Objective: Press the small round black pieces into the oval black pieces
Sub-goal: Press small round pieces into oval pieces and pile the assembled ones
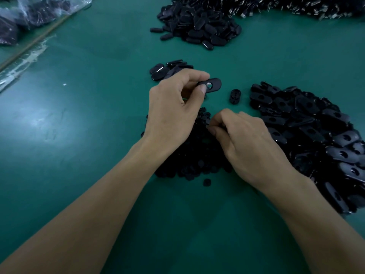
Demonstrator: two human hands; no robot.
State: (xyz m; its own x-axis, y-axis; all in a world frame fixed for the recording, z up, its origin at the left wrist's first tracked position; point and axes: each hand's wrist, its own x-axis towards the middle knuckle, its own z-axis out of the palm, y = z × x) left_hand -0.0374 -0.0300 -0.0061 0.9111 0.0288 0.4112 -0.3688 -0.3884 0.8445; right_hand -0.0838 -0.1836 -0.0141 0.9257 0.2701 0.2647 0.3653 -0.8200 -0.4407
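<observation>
– Fingers (197,76) on the left hand (173,103)?
– Curled, pinching one oval piece (214,84), flat, glossy black, with a round hole, above the desk's (88,135) middle.
– And the right hand (246,141)?
– Tips drawn narrow together on the heap of small round pieces (189,161) nearer the front edge; whether one is caught, I cannot tell.

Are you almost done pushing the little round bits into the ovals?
Not nearly. A small group of ovals lies behind the left hand, maybe finished. That hand holds one oval piece, its hole empty; the right hand pinches at the heap of small round pieces. The big pile of holed ovals at right waits.
</observation>
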